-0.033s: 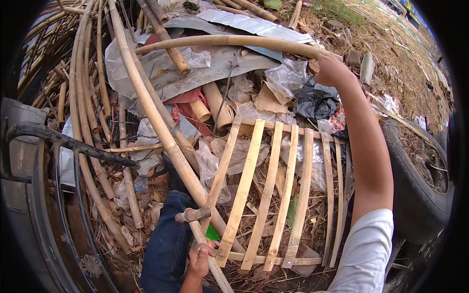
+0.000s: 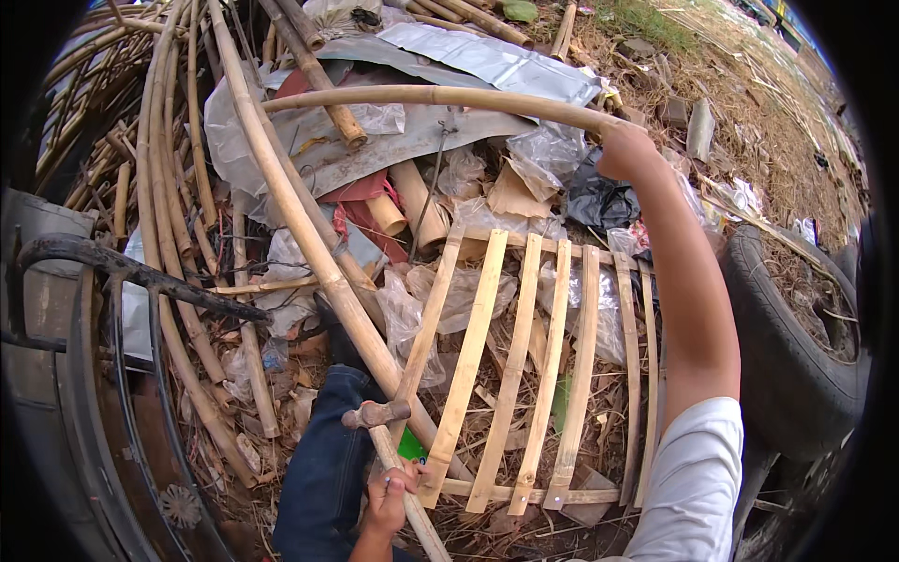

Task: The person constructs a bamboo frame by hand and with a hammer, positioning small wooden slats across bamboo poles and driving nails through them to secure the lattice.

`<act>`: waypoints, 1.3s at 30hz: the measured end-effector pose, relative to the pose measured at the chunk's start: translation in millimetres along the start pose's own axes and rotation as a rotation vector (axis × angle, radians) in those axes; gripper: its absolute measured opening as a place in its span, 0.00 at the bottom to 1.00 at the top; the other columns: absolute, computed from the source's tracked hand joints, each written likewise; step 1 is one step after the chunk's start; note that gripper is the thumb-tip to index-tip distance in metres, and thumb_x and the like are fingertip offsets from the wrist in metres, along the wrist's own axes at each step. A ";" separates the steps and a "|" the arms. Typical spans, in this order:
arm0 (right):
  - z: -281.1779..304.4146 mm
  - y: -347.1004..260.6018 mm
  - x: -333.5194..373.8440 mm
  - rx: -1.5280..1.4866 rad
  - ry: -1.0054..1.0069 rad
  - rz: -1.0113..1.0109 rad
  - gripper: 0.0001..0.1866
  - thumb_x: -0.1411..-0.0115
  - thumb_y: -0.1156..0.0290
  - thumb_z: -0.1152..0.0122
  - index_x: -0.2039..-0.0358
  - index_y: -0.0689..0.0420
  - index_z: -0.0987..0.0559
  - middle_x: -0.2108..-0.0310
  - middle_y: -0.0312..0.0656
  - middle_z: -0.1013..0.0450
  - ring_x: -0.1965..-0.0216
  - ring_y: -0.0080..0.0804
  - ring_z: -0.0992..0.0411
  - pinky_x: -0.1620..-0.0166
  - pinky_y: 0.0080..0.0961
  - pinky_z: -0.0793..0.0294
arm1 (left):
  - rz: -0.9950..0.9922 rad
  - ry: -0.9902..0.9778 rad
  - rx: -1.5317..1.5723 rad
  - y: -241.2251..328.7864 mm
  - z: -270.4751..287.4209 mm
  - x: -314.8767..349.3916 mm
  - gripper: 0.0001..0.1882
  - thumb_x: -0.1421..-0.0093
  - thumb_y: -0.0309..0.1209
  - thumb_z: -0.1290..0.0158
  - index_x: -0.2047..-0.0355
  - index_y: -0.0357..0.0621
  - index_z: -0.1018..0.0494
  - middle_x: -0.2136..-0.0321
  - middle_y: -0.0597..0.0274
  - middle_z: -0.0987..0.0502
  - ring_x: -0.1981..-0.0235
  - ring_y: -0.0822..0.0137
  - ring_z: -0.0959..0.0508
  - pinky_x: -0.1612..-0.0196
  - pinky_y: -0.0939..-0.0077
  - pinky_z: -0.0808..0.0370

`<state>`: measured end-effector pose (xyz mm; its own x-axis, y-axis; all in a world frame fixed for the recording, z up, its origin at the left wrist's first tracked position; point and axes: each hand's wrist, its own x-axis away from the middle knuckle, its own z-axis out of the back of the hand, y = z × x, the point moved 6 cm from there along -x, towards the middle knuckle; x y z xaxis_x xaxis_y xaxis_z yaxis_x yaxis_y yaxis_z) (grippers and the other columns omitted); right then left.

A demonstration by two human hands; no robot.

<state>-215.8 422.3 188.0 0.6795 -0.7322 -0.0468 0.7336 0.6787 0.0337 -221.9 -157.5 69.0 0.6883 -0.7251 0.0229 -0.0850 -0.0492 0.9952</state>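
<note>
Head view: bamboo pole (image 2: pixel 449 95) held by right hand (image 2: pixel 626 150) beyond slat rack (image 2: pixel 572 375); hammer (image 2: pixel 375 414) gripped by left hand (image 2: pixel 382 506) beside rack's near left corner. Both best held tight and steady.

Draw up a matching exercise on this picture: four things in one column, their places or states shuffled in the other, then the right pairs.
Column one
1. Hammer
2. Tyre
3. Right hand
4. Slatted frame

Column two
A. Closed around the end of a bamboo pole
B. Between the left hand and the right arm in the picture
C. Held by its handle, head end up in the picture
D. Black, near the picture's right edge, past the white sleeve

Right pairs: 1-C, 2-D, 3-A, 4-B
</note>
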 end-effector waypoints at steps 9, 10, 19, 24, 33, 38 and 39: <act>-37.0 -10.5 48.6 0.066 -0.016 -0.012 0.28 0.53 0.70 0.34 0.50 0.56 0.29 0.52 0.49 0.27 0.49 0.45 0.26 0.51 0.39 0.23 | -0.068 -0.046 0.010 27.4 -1.0 5.8 0.23 0.29 0.41 0.59 0.77 0.39 0.31 0.76 0.61 0.35 0.69 0.65 0.33 0.46 0.54 0.31; -44.2 -10.0 53.1 0.012 -0.028 -0.009 0.28 0.54 0.69 0.33 0.50 0.56 0.30 0.53 0.49 0.26 0.50 0.45 0.26 0.51 0.39 0.23 | -0.077 -0.019 0.001 29.5 2.8 9.1 0.23 0.29 0.41 0.59 0.77 0.39 0.31 0.76 0.61 0.35 0.69 0.65 0.33 0.46 0.54 0.31; -161.2 4.1 74.3 -0.355 -0.236 -0.026 0.41 0.58 0.59 0.25 0.45 0.63 0.30 0.53 0.60 0.25 0.51 0.52 0.26 0.50 0.37 0.25 | -0.089 -0.041 0.011 14.9 15.3 21.3 0.21 0.28 0.41 0.60 0.75 0.39 0.31 0.72 0.57 0.29 0.57 0.59 0.25 0.47 0.58 0.31; -183.3 -29.1 86.8 -0.732 -0.547 -0.023 0.33 0.56 0.55 0.25 0.56 0.67 0.22 0.65 0.52 0.21 0.65 0.38 0.21 0.62 0.31 0.23 | -0.049 -0.007 -0.029 17.2 24.7 20.5 0.22 0.28 0.41 0.60 0.75 0.39 0.32 0.71 0.56 0.29 0.57 0.58 0.24 0.48 0.58 0.30; -119.6 -124.3 143.3 -0.945 -0.605 0.042 0.18 0.50 0.64 0.29 0.73 0.67 0.24 0.84 0.39 0.30 0.85 0.27 0.30 0.80 0.28 0.32 | -0.046 0.049 0.032 4.8 40.2 19.4 0.22 0.28 0.41 0.61 0.76 0.40 0.32 0.71 0.52 0.26 0.58 0.58 0.23 0.50 0.60 0.29; -114.7 -156.0 178.0 -1.175 -0.647 -0.003 0.12 0.49 0.70 0.30 0.77 0.62 0.25 0.86 0.36 0.32 0.87 0.23 0.36 0.82 0.24 0.39 | -0.036 0.063 0.003 6.4 41.7 20.5 0.22 0.28 0.41 0.61 0.76 0.40 0.32 0.70 0.51 0.25 0.58 0.58 0.22 0.50 0.60 0.29; -119.7 -155.7 180.3 -1.202 -0.663 -0.016 0.11 0.49 0.71 0.31 0.77 0.62 0.25 0.86 0.36 0.32 0.87 0.23 0.36 0.82 0.24 0.39 | -0.048 0.046 0.021 7.7 40.7 18.9 0.22 0.28 0.41 0.61 0.76 0.40 0.32 0.70 0.51 0.25 0.58 0.57 0.22 0.50 0.60 0.29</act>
<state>-208.4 191.4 54.9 0.7966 -0.3995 0.4536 0.5140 0.0527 -0.8562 -238.9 -199.5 73.2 0.7239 -0.6896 -0.0198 -0.0661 -0.0979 0.9930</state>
